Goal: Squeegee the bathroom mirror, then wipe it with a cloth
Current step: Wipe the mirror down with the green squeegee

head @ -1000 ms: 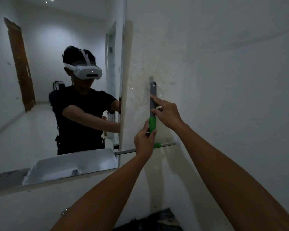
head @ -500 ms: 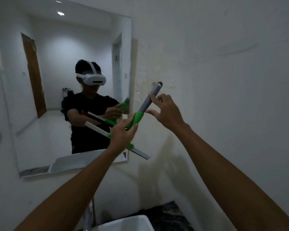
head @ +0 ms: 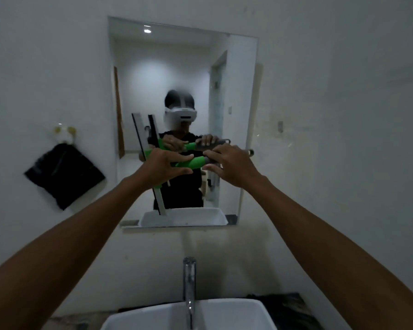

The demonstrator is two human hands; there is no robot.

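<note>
A rectangular mirror [head: 177, 67] hangs on the white wall straight ahead. In front of it I hold a squeegee [head: 196, 162] with a green and grey handle lying level. Its long blade [head: 159, 198] stands nearly upright at the left, close to the glass. My left hand [head: 162, 165] grips the green end near the blade. My right hand [head: 229, 163] wraps the grey end. A black cloth [head: 62, 175] hangs from a wall hook [head: 65, 135] left of the mirror. Whether the blade touches the glass is unclear.
A white basin [head: 224, 315] with a chrome tap [head: 189, 282] stands below the mirror, between my forearms. A dark countertop [head: 286, 306] shows to the right of the basin. The mirror shows a person in black with a white headset.
My view has swung left from the right wall to face the mirror. The squeegee was lifted off the wall and turned from upright to level, and both hands came in front of the glass.
</note>
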